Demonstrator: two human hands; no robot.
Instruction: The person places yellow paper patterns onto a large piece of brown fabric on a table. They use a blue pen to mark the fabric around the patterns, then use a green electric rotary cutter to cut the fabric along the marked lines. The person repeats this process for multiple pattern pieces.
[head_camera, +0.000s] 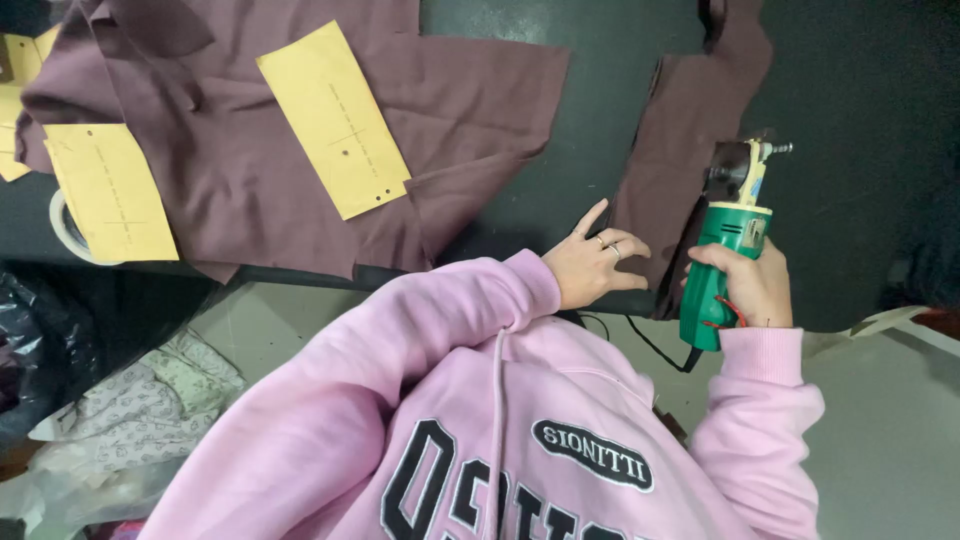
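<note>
Head view looks down on a dark table (600, 80) spread with maroon fabric (250, 170) and yellow paper patterns (335, 120); a tape roll (62, 225) sits at its edge. My right hand (750, 285) has its fingers wrapped tight round the green electric cutter (725, 255), whose blade stands on a narrow maroon strip (680, 130). My left hand (595, 265), fingers loosely spread, presses that strip just beside the cutter.

Dark table (850, 100) being covered by maroon fabric (250, 170), a narrower maroon strip (690, 110) being laid well right of it, tape roll (62, 225) being half hidden at its left edge
</note>
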